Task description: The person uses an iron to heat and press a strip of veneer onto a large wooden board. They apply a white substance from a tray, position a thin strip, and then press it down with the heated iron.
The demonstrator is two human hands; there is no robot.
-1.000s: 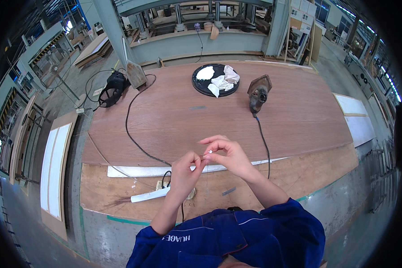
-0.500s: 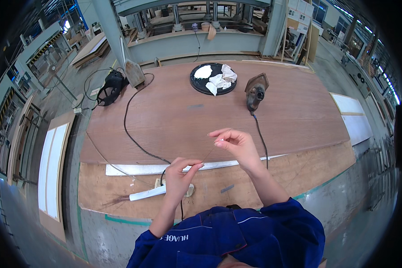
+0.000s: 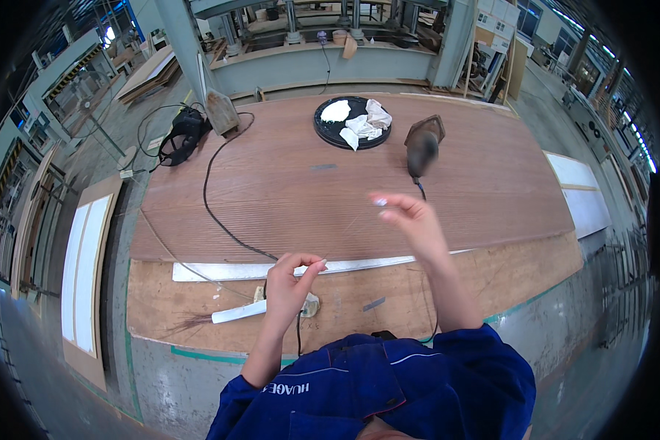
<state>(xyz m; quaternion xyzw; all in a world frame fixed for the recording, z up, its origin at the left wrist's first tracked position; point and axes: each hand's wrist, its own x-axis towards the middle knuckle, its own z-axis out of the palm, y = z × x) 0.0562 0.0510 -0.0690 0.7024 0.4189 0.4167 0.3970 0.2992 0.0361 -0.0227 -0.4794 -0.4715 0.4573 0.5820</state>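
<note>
My left hand (image 3: pixel 290 286), low in front of me, pinches a very thin strand (image 3: pixel 326 256) between thumb and forefinger. My right hand (image 3: pixel 414 227) is raised higher to the right, blurred, with a small white bit (image 3: pixel 380 202) at its fingertips. Both are over a brown, finely ribbed panel (image 3: pixel 500 198). Just below the left hand's level, a white roll (image 3: pixel 238 312) with thin brown strands (image 3: pixel 187 325) fanning from its end lies on a plywood board (image 3: pixel 356 330), beside a pale, unclear item (image 3: pixel 309 305).
A round black tray (image 3: pixel 330 132) holds white powder and crumpled paper. A dark power tool (image 3: pixel 423 150) with a cord stands right of it. A black strapped item (image 3: pixel 183 139), a long cable (image 3: pixel 220 226) and a metal post (image 3: pixel 220 110) are at left; a large press (image 3: pixel 323 70) stands behind.
My hands have drawn apart: the right has moved up and right with the white bit, while the left has shifted slightly down and left with the strand.
</note>
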